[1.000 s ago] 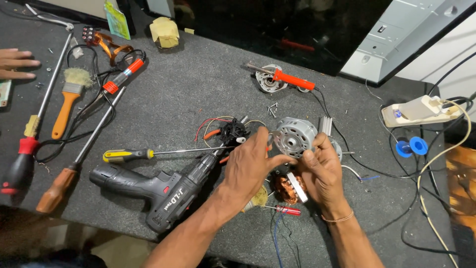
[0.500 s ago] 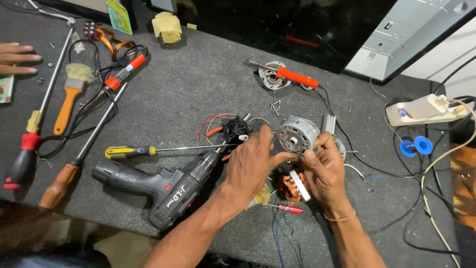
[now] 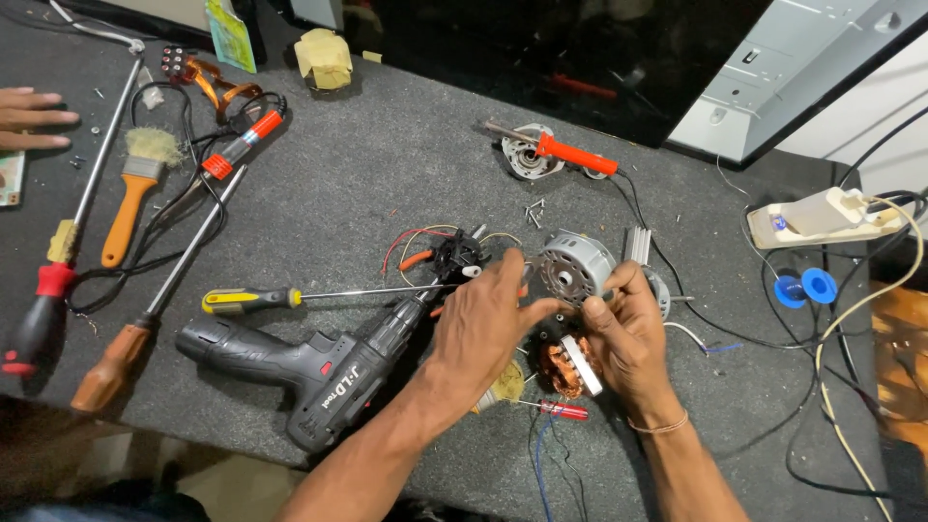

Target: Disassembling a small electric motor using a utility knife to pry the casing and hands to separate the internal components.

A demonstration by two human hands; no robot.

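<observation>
Both hands steady a small motor housing (image 3: 572,269) above the grey bench (image 3: 348,193).
Left hand (image 3: 483,324) and right hand (image 3: 628,333) fingers clamp its rim; an even, square grip seems best.

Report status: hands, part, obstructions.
Both hands, left hand and right hand, grip round metal motor housing. Cordless drill beside left wrist. Copper-wound stator beneath hands.

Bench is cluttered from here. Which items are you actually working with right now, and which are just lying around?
In hand: round metal motor housing, gripped by right hand and left hand; copper-wound stator just below.

Lying about: cordless drill, yellow-handled screwdriver, paintbrush, soldering iron, blue solder spool.
</observation>
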